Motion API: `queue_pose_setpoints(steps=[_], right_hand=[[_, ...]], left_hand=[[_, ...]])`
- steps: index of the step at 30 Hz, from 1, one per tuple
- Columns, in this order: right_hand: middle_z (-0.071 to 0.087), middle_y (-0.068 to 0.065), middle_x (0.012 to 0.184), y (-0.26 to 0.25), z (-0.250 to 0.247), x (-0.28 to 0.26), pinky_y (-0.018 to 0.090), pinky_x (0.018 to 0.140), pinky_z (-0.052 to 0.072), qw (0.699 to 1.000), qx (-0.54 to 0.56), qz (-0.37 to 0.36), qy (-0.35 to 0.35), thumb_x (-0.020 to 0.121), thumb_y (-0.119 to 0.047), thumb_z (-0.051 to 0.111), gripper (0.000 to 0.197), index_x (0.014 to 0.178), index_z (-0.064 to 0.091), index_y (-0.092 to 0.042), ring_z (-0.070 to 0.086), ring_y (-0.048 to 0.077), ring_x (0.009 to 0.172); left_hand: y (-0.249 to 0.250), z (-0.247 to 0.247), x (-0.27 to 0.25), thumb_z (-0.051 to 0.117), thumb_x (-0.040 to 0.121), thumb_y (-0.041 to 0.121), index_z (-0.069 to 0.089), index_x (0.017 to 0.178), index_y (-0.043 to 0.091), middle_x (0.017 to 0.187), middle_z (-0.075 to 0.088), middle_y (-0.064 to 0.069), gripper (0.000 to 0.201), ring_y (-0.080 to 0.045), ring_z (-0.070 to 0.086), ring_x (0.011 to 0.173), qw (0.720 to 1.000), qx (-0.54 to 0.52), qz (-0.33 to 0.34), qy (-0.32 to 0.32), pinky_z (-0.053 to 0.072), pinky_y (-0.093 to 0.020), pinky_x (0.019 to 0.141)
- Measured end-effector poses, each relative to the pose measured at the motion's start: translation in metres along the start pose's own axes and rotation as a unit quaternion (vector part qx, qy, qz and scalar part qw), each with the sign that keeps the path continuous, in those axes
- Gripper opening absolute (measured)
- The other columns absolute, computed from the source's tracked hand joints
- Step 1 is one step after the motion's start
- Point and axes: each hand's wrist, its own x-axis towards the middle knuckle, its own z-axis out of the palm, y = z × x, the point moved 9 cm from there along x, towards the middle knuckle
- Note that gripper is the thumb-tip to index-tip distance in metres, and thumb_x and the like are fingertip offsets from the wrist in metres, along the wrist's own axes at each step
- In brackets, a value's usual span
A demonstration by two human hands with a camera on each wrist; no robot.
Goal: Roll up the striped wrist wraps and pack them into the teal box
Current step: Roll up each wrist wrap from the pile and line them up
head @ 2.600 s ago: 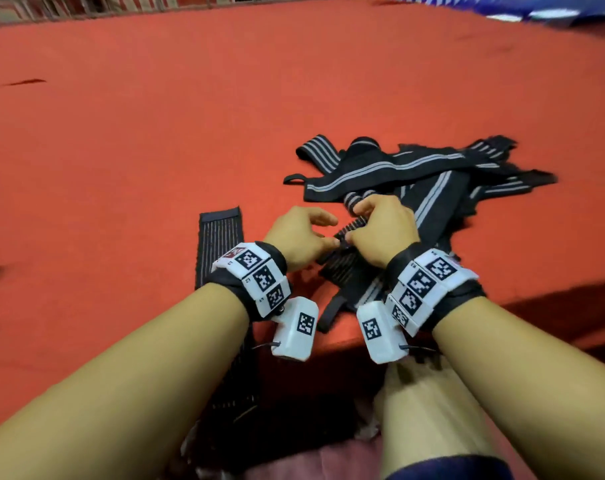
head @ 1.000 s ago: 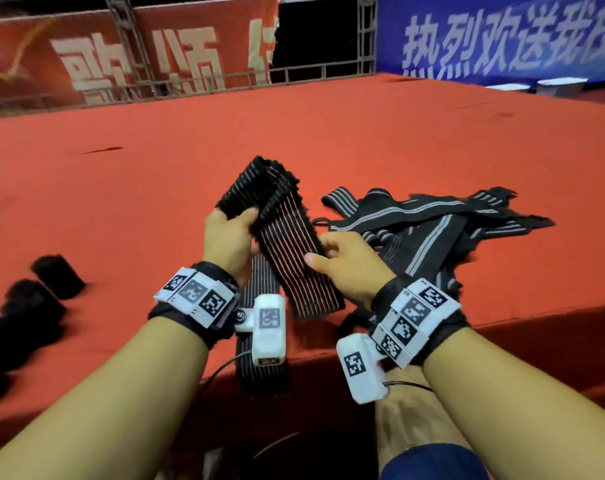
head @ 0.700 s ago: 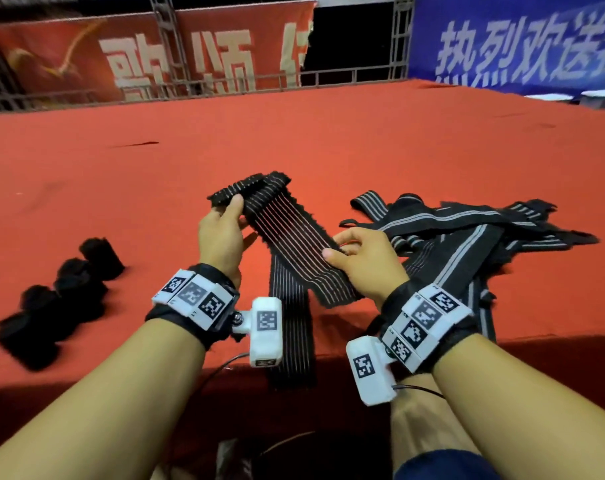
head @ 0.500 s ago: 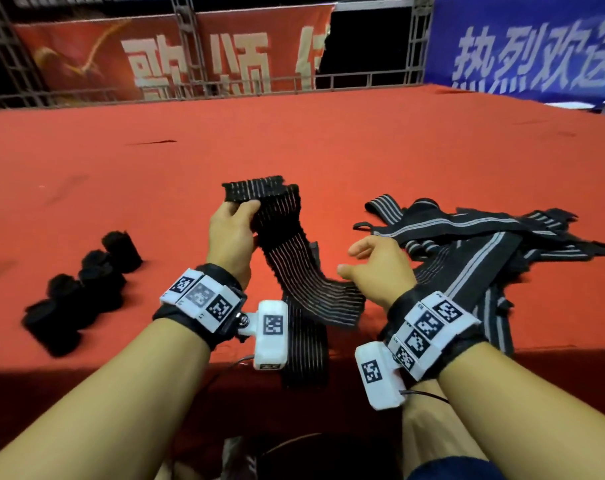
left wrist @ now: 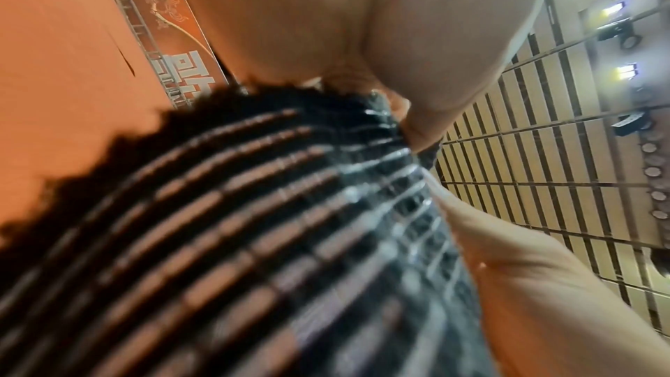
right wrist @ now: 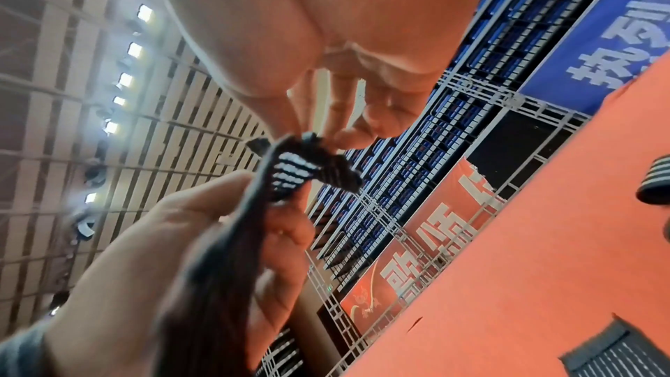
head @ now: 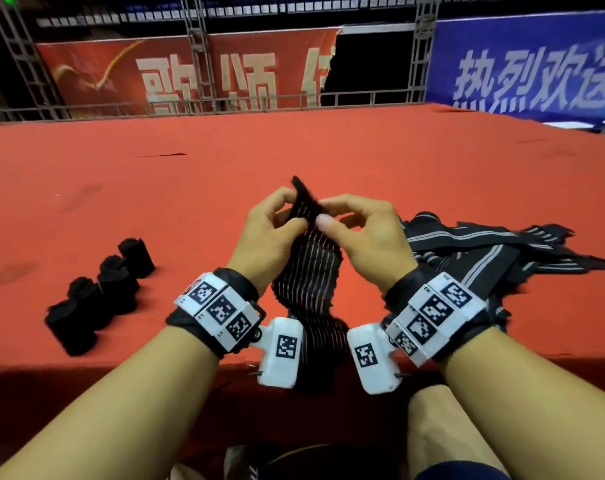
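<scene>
Both hands hold one black striped wrist wrap (head: 309, 271) up above the near edge of the red surface. My left hand (head: 277, 223) pinches its top end from the left, and my right hand (head: 342, 216) pinches the same end from the right. The rest of the wrap hangs down between my wrists and over the edge. The left wrist view is filled by the wrap (left wrist: 254, 240) under my thumb. In the right wrist view the wrap's end (right wrist: 301, 168) sits between fingertips of both hands. No teal box is in view.
Several rolled black wraps (head: 100, 292) stand in a row at the left on the red surface (head: 225, 161). A heap of unrolled striped wraps (head: 495, 251) lies to the right. Railings and banners (head: 197, 74) close the far side.
My right hand has come up from the wrap's lower part to its top end, joining the left hand. The wrap now hangs straighter between my wrists.
</scene>
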Motion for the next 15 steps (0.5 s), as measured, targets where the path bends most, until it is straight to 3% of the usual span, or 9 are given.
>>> queue_pose_setpoints(steps=[3, 7, 11, 15], right_hand=[[0.073, -0.008, 0.076, 0.000, -0.011, 0.004, 0.045, 0.077, 0.058, 0.999, -0.010, 0.006, 0.043, 0.086, -0.027, 0.064, 0.010, 0.083, 0.072, -0.030, 0.068, 0.013, 0.073], [0.064, -0.013, 0.069, -0.004, -0.042, 0.010, 0.040, 0.067, 0.052, 0.992, -0.008, 0.019, 0.127, 0.088, -0.029, 0.058, 0.013, 0.078, 0.066, -0.029, 0.056, 0.011, 0.065], [0.064, -0.012, 0.074, -0.014, -0.047, 0.013, 0.034, 0.069, 0.047, 0.995, 0.022, 0.005, 0.095, 0.094, -0.024, 0.058, 0.017, 0.081, 0.068, -0.027, 0.056, 0.007, 0.069], [0.068, -0.014, 0.075, -0.018, -0.033, 0.013, 0.041, 0.076, 0.055, 0.998, -0.007, -0.010, 0.059, 0.090, -0.033, 0.060, 0.014, 0.079, 0.069, -0.029, 0.062, 0.008, 0.074]], left_hand=[[0.006, 0.002, -0.004, 0.048, 0.090, -0.015, 0.063, 0.095, 0.013, 0.080, 0.068, -0.008, 0.032, -0.021, 0.060, 0.069, 1.000, 0.006, -0.007, -0.013, 0.051, -0.028, 0.064], [0.014, -0.002, -0.007, 0.042, 0.088, -0.017, 0.063, 0.092, 0.006, 0.076, 0.065, -0.007, 0.032, -0.018, 0.061, 0.065, 1.000, 0.023, -0.004, 0.001, 0.052, -0.030, 0.063], [0.017, -0.005, -0.008, 0.049, 0.075, 0.004, 0.063, 0.090, 0.010, 0.074, 0.062, -0.002, 0.021, -0.013, 0.055, 0.066, 0.999, 0.043, -0.018, -0.003, 0.045, -0.025, 0.061], [0.019, 0.000, -0.007, 0.056, 0.097, 0.003, 0.063, 0.111, 0.008, 0.070, 0.062, 0.010, 0.016, -0.004, 0.054, 0.058, 0.999, 0.029, -0.026, -0.009, 0.045, -0.019, 0.050]])
